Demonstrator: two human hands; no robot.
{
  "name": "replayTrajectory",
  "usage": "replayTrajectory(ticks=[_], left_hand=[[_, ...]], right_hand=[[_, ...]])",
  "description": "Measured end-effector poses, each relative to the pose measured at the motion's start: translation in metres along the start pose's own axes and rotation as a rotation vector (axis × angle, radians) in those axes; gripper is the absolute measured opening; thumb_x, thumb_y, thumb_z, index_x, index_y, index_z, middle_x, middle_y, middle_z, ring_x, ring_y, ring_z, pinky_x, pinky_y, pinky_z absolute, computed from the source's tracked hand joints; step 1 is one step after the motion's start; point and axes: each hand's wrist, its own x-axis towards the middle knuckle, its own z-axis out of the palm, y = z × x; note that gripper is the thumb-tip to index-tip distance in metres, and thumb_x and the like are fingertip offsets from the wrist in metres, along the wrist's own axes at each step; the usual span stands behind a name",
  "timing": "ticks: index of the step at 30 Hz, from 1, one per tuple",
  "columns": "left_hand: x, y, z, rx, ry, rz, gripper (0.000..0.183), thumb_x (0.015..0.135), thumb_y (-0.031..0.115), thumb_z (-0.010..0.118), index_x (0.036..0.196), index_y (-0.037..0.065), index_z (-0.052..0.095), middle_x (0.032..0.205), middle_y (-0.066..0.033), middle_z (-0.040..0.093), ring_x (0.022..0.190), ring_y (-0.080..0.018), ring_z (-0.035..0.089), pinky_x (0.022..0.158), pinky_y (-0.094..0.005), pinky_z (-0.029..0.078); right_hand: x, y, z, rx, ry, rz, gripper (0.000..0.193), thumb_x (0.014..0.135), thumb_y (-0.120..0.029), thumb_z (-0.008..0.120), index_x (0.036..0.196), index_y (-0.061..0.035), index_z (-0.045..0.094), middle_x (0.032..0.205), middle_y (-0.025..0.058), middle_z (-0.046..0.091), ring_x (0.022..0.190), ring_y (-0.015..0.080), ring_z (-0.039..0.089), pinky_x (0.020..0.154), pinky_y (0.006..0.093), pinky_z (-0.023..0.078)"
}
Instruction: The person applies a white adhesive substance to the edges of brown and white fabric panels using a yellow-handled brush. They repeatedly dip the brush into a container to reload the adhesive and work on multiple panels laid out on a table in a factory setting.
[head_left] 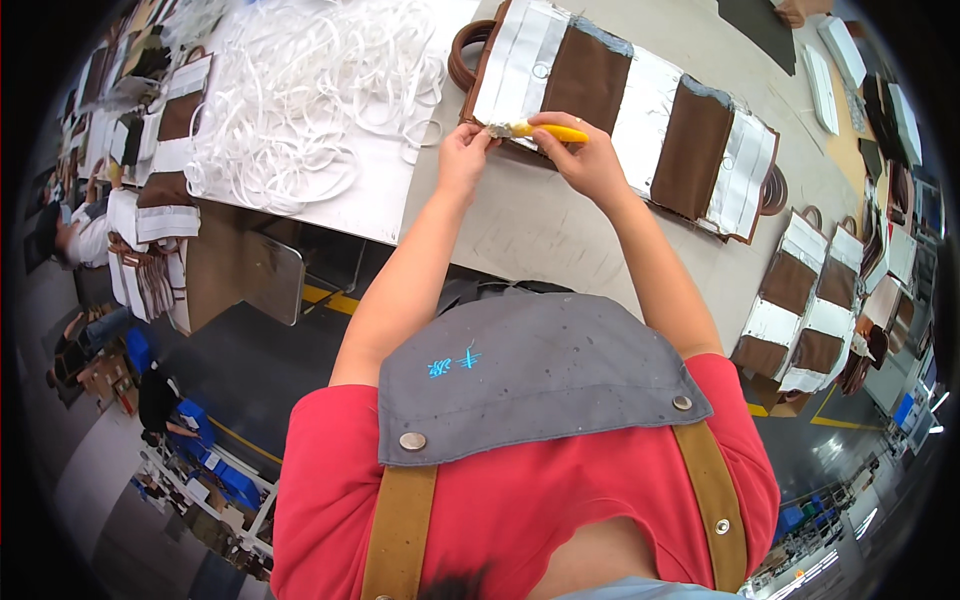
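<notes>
A brown and white bag piece (590,75) lies inside out on the grey worktable, with brown handles at both ends and grey-blue patches along the upper edge of its brown panels. At its near left corner, my left hand (464,158) is closed in a pinch on the edge of the bag piece. My right hand (588,160) grips a yellow-handled brush (555,132), held almost level and pointing left. The brush's pale tip touches or nearly touches the corner beside my left fingertips; the exact contact is too small to tell.
Left of the bag piece, a big tangle of white strips (300,100) covers a white tabletop. More brown and white bag pieces (800,290) hang at the right edge of the table. White trays (822,85) stand at the far right. Another person (85,235) sits at the far left.
</notes>
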Motion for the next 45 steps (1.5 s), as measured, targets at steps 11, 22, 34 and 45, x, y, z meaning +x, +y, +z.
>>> replayTrajectory(ticks=[11,22,34,45], left_hand=[[-0.001,0.002,-0.002,0.017,-0.019,0.027,0.013,0.084,0.008,0.056,0.088,-0.004,0.057,0.084,-0.0071,0.061,0.077,-0.0123,0.058,0.074,-0.0234,0.044],[-0.001,0.003,-0.003,0.277,0.048,0.029,0.014,0.082,0.013,0.058,0.085,-0.001,0.061,0.07,0.0016,0.055,0.062,-0.0053,0.045,0.056,-0.0204,0.036],[0.001,0.0,-0.011,0.334,0.037,0.109,0.016,0.081,0.014,0.059,0.086,-0.002,0.062,0.073,0.0006,0.058,0.065,-0.0043,0.048,0.058,-0.0182,0.036],[-0.001,0.003,-0.011,0.349,0.015,0.148,0.014,0.083,0.012,0.057,0.085,-0.001,0.061,0.074,-0.001,0.058,0.067,-0.0062,0.05,0.06,-0.0192,0.038]], right_hand=[[0.006,-0.016,-0.006,-0.114,-0.058,-0.126,0.014,0.081,-0.015,0.063,0.092,-0.0056,0.063,0.082,0.0086,0.063,0.065,0.0187,0.059,0.059,0.0254,0.048],[0.006,-0.01,-0.006,-0.085,0.025,-0.069,0.015,0.082,-0.018,0.063,0.091,-0.006,0.063,0.077,0.0084,0.063,0.061,0.0189,0.058,0.059,0.0248,0.047],[0.016,-0.016,-0.015,-0.111,0.052,0.016,0.014,0.081,-0.019,0.061,0.084,-0.0053,0.063,0.068,0.0072,0.062,0.056,0.0163,0.057,0.053,0.0262,0.045],[0.012,-0.014,-0.01,-0.433,-0.108,-0.153,0.01,0.08,-0.017,0.06,0.081,-0.0074,0.063,0.071,0.0073,0.062,0.059,0.023,0.058,0.054,0.0307,0.046]])
